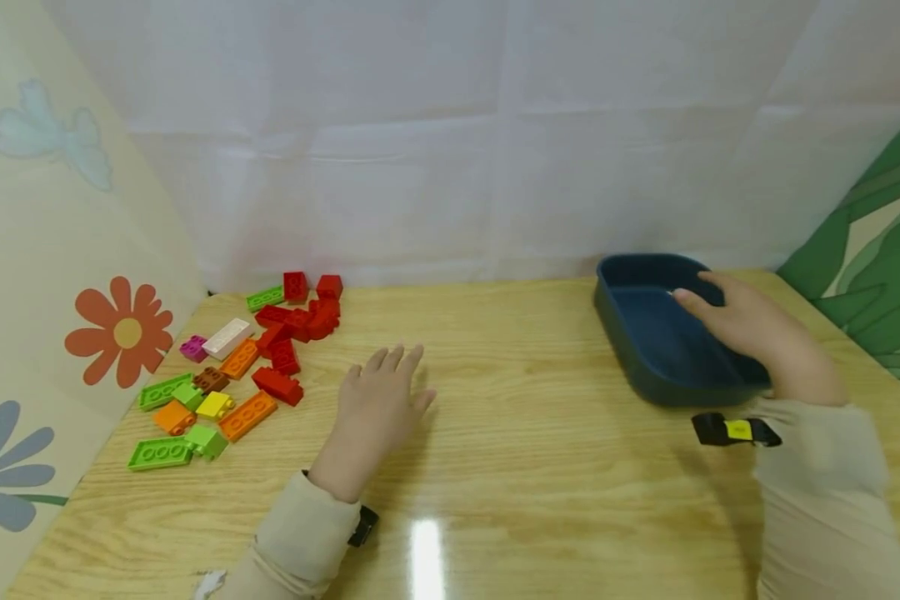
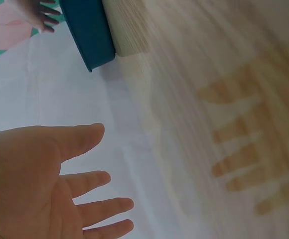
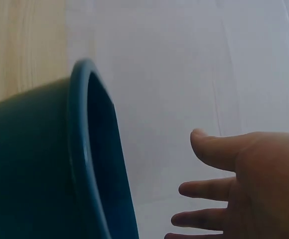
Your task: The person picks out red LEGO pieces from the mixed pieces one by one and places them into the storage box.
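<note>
A dark blue plastic bin (image 1: 663,392) stands on the right side of the table, its inside facing up and bare. My right hand (image 1: 757,325) hovers over the bin's right side, thumb and fingers spread. In the right wrist view that hand (image 3: 254,184) shows straight fingers, apart from the bin's rim (image 3: 79,149). Near the table's middle, my left hand (image 1: 381,404) is held above the wood with fingers spread and nothing in them. Red building bricks (image 1: 277,385) lie just to its left. The left wrist view shows this hand (image 2: 50,179) empty too, with the bin (image 2: 87,30) beyond.
Several more bricks lie loose on the left of the wooden table (image 1: 495,467), among them an orange brick (image 1: 247,416), a yellow brick (image 1: 215,406), a green brick (image 1: 160,453) and a pale brick (image 1: 228,338). A white cloth (image 1: 420,167) hangs behind the table.
</note>
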### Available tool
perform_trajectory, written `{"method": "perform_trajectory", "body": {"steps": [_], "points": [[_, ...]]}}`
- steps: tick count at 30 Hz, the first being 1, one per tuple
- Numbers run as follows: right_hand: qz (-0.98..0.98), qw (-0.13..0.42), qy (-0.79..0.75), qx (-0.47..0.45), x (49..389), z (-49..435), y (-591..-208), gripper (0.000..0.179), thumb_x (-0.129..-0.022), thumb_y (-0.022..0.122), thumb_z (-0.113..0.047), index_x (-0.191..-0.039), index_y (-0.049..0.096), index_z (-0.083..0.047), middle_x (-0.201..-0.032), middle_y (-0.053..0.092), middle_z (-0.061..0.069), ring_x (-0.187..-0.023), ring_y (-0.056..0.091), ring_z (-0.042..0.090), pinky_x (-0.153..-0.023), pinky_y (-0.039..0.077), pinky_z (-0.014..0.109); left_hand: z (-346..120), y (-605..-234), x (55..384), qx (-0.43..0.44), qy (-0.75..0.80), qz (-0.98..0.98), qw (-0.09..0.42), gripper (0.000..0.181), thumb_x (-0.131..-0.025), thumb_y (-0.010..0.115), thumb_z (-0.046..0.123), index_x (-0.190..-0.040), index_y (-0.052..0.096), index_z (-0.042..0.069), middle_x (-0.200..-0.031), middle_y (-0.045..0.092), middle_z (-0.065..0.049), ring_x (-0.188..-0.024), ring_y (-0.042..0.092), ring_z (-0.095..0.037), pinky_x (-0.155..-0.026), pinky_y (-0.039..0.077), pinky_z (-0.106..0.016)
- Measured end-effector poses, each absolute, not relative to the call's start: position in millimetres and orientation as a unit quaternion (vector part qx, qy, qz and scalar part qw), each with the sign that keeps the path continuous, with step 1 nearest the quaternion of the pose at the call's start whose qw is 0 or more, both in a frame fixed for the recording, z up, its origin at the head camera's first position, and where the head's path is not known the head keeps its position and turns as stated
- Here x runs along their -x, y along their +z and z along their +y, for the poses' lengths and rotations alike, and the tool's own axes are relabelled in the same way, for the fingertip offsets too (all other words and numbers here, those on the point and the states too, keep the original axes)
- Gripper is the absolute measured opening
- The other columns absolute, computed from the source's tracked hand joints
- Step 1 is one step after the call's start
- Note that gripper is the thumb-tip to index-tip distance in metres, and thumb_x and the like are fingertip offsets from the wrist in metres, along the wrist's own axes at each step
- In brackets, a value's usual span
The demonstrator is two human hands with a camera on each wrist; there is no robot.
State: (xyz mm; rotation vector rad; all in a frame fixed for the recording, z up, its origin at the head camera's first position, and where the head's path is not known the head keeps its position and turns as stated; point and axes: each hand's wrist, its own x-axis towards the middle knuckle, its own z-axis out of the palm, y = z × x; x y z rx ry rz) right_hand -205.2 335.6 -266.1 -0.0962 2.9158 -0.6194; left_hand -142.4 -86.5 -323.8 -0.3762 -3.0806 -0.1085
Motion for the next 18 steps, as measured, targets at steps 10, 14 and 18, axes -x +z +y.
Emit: {"method": "perform_trajectory", "body": {"steps": [10, 14, 18], "points": [[0.974, 0.09, -0.209, 0.013, 208.5, 357.5, -273.0, 0.085, -0.105, 0.023, -0.052, -0.147, 0.003, 0.02, -0.141, 0.011, 0.053, -0.122, 0.02, 0.069, -0.097, 0.025, 0.076, -88.2, -326.9, 145.9, 0.115, -0.034, -0.993, -0.011, 0.051, -0.101, 0.054, 0.045, -0.143, 0.054, 0.016, -0.147, 0.049, -0.01, -0.141, 0.036, -0.033, -0.111, 0.031, -0.056], [0.973, 0.075, -0.216, 0.003, 211.9, 362.7, -278.9, 0.087, -0.105, 0.025, -0.051, -0.145, 0.0, 0.023, -0.141, 0.009, 0.053, -0.125, 0.016, 0.069, -0.099, 0.021, 0.075, -88.4, -326.7, 146.8, 0.115, -0.034, -0.993, -0.021, 0.049, -0.101, 0.052, 0.045, -0.141, 0.055, 0.015, -0.144, 0.052, -0.009, -0.141, 0.036, -0.033, -0.111, 0.031, -0.056], [0.971, 0.078, -0.225, -0.012, 214.5, 366.2, -286.9, 0.093, -0.104, 0.028, -0.053, -0.143, -0.007, 0.024, -0.142, 0.002, 0.053, -0.127, 0.011, 0.07, -0.102, 0.018, 0.075, -88.5, -326.6, 146.1, 0.116, -0.037, -0.992, -0.022, 0.048, -0.102, 0.052, 0.044, -0.139, 0.057, 0.015, -0.142, 0.054, -0.01, -0.14, 0.038, -0.034, -0.111, 0.031, -0.057]]}}
